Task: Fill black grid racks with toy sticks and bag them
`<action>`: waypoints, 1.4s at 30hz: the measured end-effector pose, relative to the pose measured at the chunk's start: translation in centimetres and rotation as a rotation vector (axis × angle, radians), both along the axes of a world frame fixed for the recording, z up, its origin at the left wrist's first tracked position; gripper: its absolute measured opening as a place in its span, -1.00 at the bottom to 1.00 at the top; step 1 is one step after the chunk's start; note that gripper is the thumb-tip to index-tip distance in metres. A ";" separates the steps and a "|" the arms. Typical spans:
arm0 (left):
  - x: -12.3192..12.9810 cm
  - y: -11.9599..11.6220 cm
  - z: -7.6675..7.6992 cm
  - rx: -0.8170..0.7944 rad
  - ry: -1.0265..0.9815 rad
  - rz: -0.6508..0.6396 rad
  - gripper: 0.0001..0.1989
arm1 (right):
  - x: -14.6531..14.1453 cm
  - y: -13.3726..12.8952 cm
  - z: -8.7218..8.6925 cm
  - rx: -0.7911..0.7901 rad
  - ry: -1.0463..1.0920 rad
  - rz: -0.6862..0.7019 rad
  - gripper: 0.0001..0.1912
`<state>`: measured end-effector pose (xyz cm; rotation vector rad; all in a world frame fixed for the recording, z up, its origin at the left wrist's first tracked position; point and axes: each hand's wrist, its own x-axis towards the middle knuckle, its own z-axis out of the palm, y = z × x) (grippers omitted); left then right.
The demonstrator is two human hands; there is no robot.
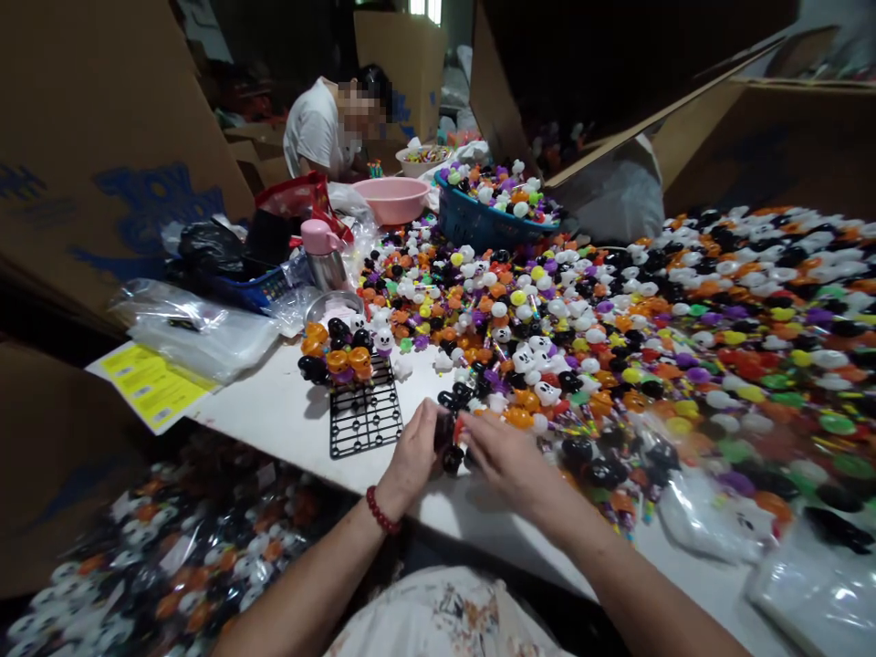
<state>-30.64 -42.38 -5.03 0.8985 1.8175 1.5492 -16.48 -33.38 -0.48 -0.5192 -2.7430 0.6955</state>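
My left hand [412,453], with a dark red bead bracelet, is closed on a small black plastic toy [443,429] near the table's front edge. Facing it, my right hand [503,456] has its fingers bent together at a small red piece [459,427]; part of it is hidden by the fingers. More black toys [460,394] lie just beyond and below the fingertips. To the left of my hands sits a black plastic grid rack [366,420]. Orange pumpkin toys [338,362], black toys and a white ghost toy [384,341] stand upright at its far end.
A wide heap of mixed small toys [595,315] covers the table's right side. A blue basket [472,214], pink basin [391,201] and pink-lidded flask [323,255] stand behind. Clear bags [198,328] lie left, others right [718,520]. A co-worker [321,128] leans over the far end.
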 end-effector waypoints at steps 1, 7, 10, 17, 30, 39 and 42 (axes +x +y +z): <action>-0.7 0.8 0.2 -0.021 0.089 -0.015 -0.55 | 0.8 1.3 0.5 0.019 0.045 -0.080 -0.71; -6.2 7.8 -0.5 -0.172 0.639 -0.118 -0.64 | 3.7 9.1 2.6 0.582 0.106 -0.621 -0.62; -7.7 10.5 -1.4 -0.213 0.653 -0.196 -0.64 | 0.6 10.0 1.9 0.583 -0.094 -0.467 -0.70; -7.9 9.0 -1.5 -0.284 0.549 -0.052 -0.73 | -8.6 10.1 -2.0 0.522 -0.396 -0.186 -0.73; -4.9 1.7 0.1 0.201 -0.754 0.236 -0.52 | -8.5 6.8 -1.3 0.081 -0.128 -0.211 -0.76; -2.9 2.9 0.2 0.302 -0.846 0.361 -0.49 | -2.6 1.2 0.4 -0.168 0.104 -0.174 -0.66; -2.7 2.5 0.3 0.331 -0.864 0.322 -0.54 | 0.4 3.4 0.6 0.018 0.155 -0.358 -0.58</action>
